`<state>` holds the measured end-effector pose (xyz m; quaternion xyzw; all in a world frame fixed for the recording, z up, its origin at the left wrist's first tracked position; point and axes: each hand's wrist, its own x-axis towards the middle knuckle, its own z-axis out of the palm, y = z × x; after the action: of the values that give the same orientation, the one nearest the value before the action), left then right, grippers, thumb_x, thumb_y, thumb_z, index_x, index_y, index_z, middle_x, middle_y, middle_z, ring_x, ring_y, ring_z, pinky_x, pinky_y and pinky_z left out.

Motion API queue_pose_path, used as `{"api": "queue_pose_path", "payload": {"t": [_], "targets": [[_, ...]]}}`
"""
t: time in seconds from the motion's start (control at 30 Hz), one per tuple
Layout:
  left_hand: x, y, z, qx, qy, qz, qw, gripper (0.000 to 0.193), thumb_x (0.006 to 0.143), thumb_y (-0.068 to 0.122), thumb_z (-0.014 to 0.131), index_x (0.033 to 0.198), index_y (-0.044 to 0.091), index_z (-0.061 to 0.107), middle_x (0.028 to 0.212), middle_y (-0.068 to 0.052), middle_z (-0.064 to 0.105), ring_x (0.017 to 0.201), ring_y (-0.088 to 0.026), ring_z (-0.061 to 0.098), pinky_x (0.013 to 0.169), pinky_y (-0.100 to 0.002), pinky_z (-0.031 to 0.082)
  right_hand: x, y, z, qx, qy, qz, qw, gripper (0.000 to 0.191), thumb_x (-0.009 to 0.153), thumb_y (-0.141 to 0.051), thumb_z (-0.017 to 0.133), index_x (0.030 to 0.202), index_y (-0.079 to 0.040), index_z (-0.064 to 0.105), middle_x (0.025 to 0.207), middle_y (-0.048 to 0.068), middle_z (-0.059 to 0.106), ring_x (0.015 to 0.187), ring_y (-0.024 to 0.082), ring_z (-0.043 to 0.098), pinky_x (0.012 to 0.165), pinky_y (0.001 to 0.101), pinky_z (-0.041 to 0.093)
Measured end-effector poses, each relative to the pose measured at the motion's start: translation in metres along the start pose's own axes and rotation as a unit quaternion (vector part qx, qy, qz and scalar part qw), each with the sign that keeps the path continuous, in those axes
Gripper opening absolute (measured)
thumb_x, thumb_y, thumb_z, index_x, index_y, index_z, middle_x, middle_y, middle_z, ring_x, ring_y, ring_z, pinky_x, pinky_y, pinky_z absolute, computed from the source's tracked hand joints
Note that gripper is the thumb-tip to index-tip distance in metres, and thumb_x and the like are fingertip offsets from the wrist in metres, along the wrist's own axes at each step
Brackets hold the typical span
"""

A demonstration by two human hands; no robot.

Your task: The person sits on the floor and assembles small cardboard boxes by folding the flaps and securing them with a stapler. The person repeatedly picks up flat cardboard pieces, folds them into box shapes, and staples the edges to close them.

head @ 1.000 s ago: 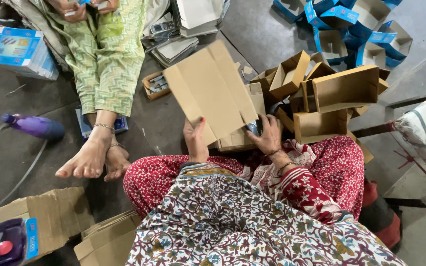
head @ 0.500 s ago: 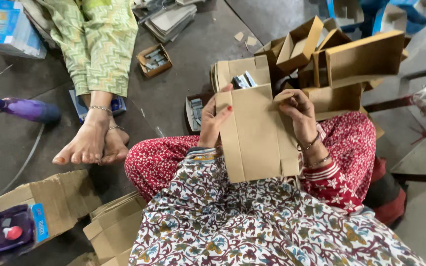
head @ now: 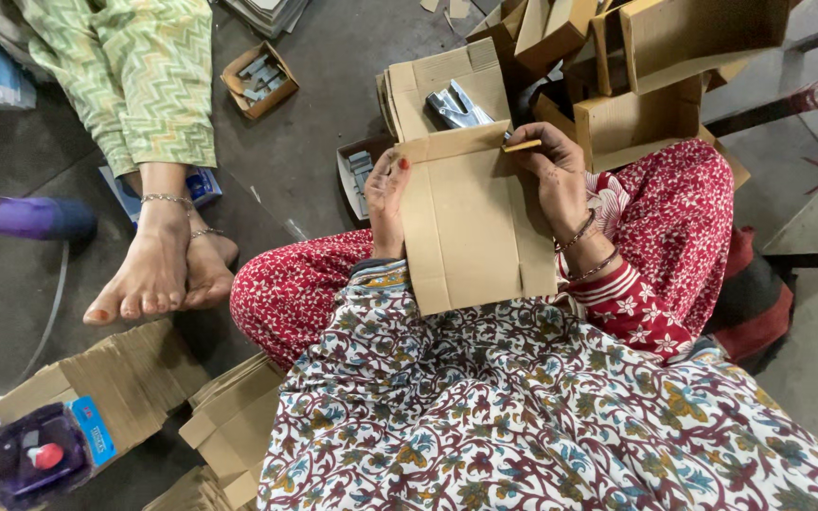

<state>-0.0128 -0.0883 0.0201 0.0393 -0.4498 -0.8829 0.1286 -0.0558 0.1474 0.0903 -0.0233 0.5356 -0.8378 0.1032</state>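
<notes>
Cardboard sheet, flat, brown and creased into panels, rests on my lap over the red flowered trousers. My left hand curls its fingers around the left edge; my right hand pinches the top right corner flap. Beyond it lies a metal stapler on stacked flat cardboard.

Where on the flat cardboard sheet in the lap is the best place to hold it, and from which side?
Probably the two long side edges near the top, one from each side. The cardboard sheet lies flat, long and narrow on the lap, and the left hand and right hand already pinch those edges just below the folded top flap.
</notes>
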Motion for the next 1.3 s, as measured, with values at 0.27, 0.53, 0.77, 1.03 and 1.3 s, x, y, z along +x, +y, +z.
{"api": "queue_pose_path", "payload": {"t": [0.27, 0.53, 0.77, 1.03, 1.3], "targets": [[0.006, 0.010, 0.024, 0.057, -0.068, 0.011, 0.996, 0.031, 0.105, 0.033, 0.066, 0.110, 0.004, 0.074, 0.127, -0.013, 0.071, 0.125, -0.020, 0.062, 0.111, -0.034, 0.045, 0.007, -0.018, 0.007, -0.125, -0.017, -0.016, 0.992, 0.025, 0.097, 0.012, 0.045, 0.111, 0.004, 0.064, 0.099, 0.009, 0.070, 0.090, 0.017, 0.069, 0.085, 0.0287, 0.058], [-0.001, -0.017, 0.042, -0.065, -0.093, -0.044, 0.993, 0.037, 0.108, 0.032, 0.063, 0.134, 0.006, 0.062, 0.116, -0.008, 0.064, 0.113, -0.016, 0.057, 0.104, -0.028, 0.046, -0.008, -0.014, 0.033, -0.449, -0.076, -0.158, 0.876, 0.034, 0.090, 0.010, 0.048, 0.122, 0.004, 0.058, 0.118, 0.017, 0.062, 0.112, 0.026, 0.062, 0.100, 0.0362, 0.051], [-0.008, -0.007, 0.055, 0.019, -0.075, 0.039, 0.996, 0.026, 0.108, 0.027, 0.057, 0.123, 0.010, 0.044, 0.109, -0.002, 0.057, 0.106, -0.010, 0.057, 0.098, -0.025, 0.048, -0.021, 0.004, 0.064, -0.449, -0.032, -0.184, 0.874, 0.054, 0.091, -0.006, 0.071, 0.138, 0.002, 0.045, 0.122, 0.015, 0.053, 0.117, 0.027, 0.054, 0.105, 0.0385, 0.045], [-0.016, 0.018, 0.058, -0.014, -0.131, -0.007, 0.991, 0.027, 0.118, 0.027, 0.052, 0.125, 0.001, 0.053, 0.116, -0.004, 0.054, 0.119, -0.015, 0.052, 0.109, -0.029, 0.043, -0.007, 0.013, 0.057, -0.463, -0.028, -0.211, 0.861, 0.020, 0.095, -0.006, 0.074, 0.108, -0.002, 0.060, 0.117, 0.009, 0.055, 0.113, 0.021, 0.056, 0.101, 0.0324, 0.048], [-0.005, 0.054, 0.063, -0.132, -0.195, -0.105, 0.966, 0.077, 0.099, 0.041, 0.068, 0.160, 0.009, 0.033, 0.153, -0.007, 0.048, 0.142, -0.020, 0.046, 0.120, -0.036, 0.041, 0.005, -0.004, 0.069, -0.311, -0.108, -0.206, 0.921, 0.012, 0.104, -0.008, 0.065, 0.110, -0.004, 0.055, 0.130, 0.010, 0.051, 0.127, 0.021, 0.050, 0.116, 0.0332, 0.041]]}}
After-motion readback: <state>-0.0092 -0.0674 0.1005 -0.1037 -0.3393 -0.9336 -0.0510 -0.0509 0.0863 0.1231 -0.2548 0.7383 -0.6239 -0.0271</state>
